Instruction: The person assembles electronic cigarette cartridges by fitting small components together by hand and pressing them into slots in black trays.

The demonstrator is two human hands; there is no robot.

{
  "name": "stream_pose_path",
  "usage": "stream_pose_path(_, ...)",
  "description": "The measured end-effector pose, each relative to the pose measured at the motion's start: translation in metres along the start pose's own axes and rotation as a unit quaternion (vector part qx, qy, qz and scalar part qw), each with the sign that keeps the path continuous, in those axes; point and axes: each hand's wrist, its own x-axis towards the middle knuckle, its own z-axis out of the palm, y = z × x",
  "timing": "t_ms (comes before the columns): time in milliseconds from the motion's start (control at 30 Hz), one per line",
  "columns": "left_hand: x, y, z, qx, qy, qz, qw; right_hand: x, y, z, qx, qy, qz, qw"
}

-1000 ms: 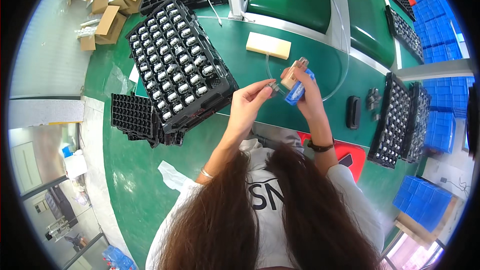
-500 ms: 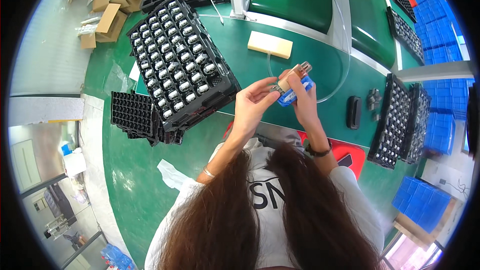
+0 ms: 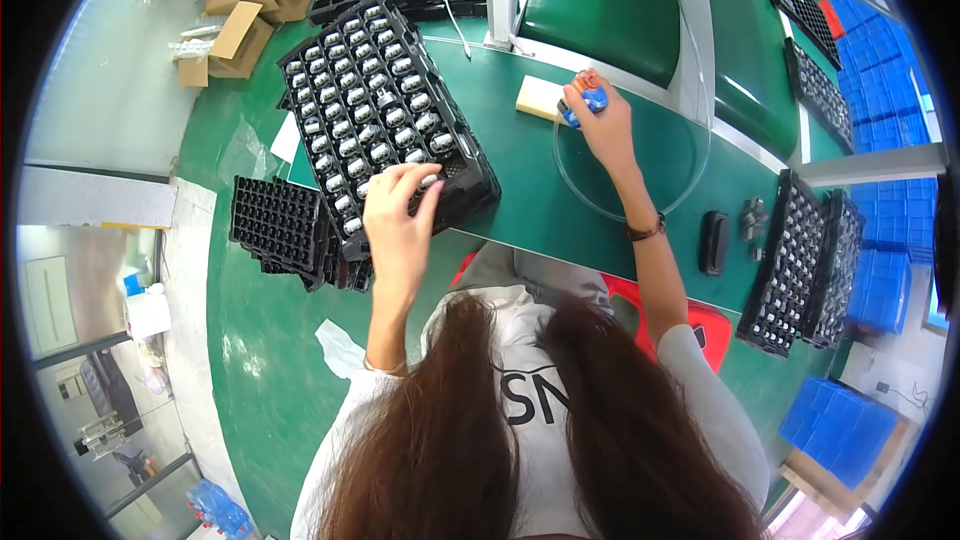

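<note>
Under most things here, a green table [image 3: 530,200]. On its left part, the big black tray [image 3: 455,168], tilted and almost full. Down and to the left of the big black tray, a pile of dark trays [image 3: 275,215]. Far to the right of the big black tray, a long filled tray [image 3: 768,340], with one more just beside it. Down and to the right of the big black tray, a red stool [image 3: 718,325]. Right of the big black tray, a clear tube [image 3: 711,100] in a wide loop.

Over the big black tray's near right part, the left hand [image 3: 398,210], half curled, thumb and fingertips around something tiny; no telling if pinched or only touched. Well apart to the right of the big black tray, the right hand [image 3: 608,130], curled tight around a held thing. Between that hand and the big black tray, a yellow block [image 3: 538,97]. Farther right of the big black tray, a black case [image 3: 714,243].

In the right hand, right of the big black tray, a blue and orange gadget [image 3: 590,100]. Past the black case from the big black tray, grey bits [image 3: 753,218]. Smallest, in rows inside the big black tray, silver parts [image 3: 380,152], one between left thumb and fingers.
</note>
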Motion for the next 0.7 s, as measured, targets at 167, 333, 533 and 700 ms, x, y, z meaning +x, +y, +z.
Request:
stream_pose_path(167, 0.004, -0.022, -0.009, 0.006, -0.102, 0.0, 0.995, 0.003, -0.005, 0.007, -0.054, -0.006, -0.026, 0.998)
stream_pose_path(333, 0.014, -0.028, -0.01, -0.032, -0.139, 0.019, 0.99, 0.001, 0.007, 0.006, -0.066, -0.014, -0.016, 0.998)
stream_pose_path(533, 0.01, -0.022, -0.017, -0.114, -0.102, -0.01, 0.988, -0.02, 0.004, -0.032, -0.091, -0.029, 0.041, 0.995)
stream_pose_path(700, 0.005, -0.012, -0.013, -0.545, -0.084, -0.211, 0.807, -0.03, 0.004, -0.058, -0.038, -0.15, 0.122, 0.98)
